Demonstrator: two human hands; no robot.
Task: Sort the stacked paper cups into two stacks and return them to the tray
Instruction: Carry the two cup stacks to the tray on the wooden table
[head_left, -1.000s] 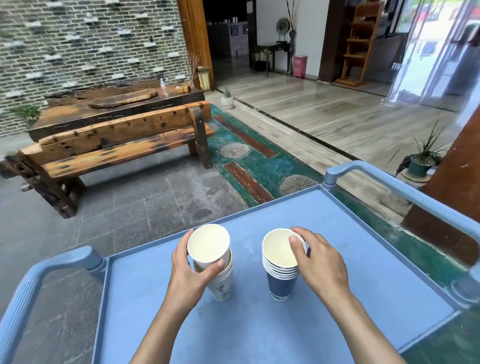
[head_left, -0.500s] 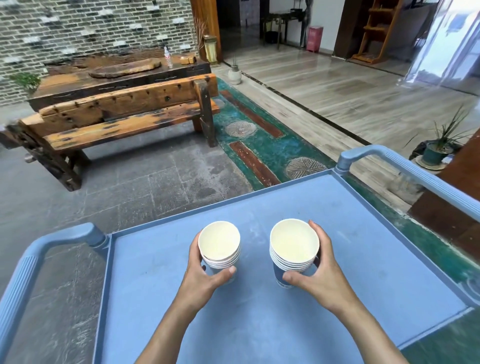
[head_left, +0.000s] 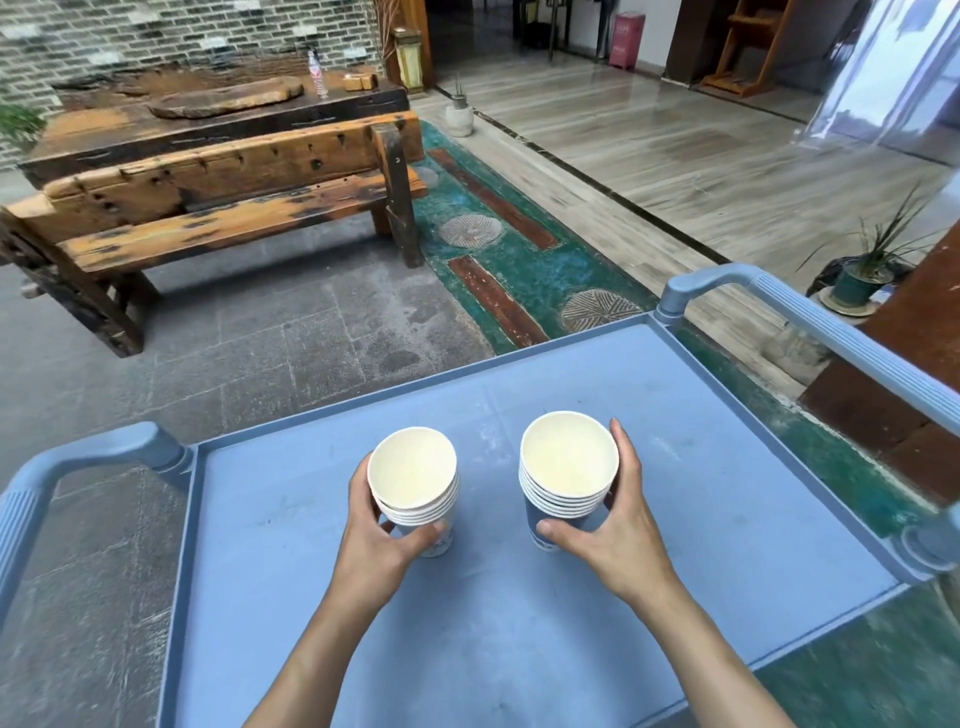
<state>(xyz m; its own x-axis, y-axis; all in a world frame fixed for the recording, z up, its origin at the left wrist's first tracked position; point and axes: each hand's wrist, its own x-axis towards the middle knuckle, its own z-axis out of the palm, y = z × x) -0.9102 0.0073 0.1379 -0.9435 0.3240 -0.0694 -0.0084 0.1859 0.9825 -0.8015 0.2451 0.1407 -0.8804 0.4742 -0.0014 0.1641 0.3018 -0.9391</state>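
Observation:
Two stacks of paper cups stand upright side by side on the blue tray (head_left: 675, 426) of a cart. The left stack (head_left: 415, 480) is white with several nested cups. My left hand (head_left: 376, 525) wraps around its lower part, thumb in front. The right stack (head_left: 566, 467) has dark blue cups with white rims, several nested. My right hand (head_left: 608, 514) grips it from the right side, thumb across the front and fingers up by the rim. Both stacks rest on the tray floor, a short gap between them.
The tray has raised edges and blue handles at the left (head_left: 78, 457) and right (head_left: 810, 322). Beyond it lie a stone floor, a wooden bench (head_left: 218, 208) and a dark wooden table (head_left: 208, 109). A potted plant (head_left: 862, 270) stands at the right.
My left hand pressed the raised white cup down into its stack. My right hand went from the rim of the blue stack to gripping its side. Both stacks now stand level.

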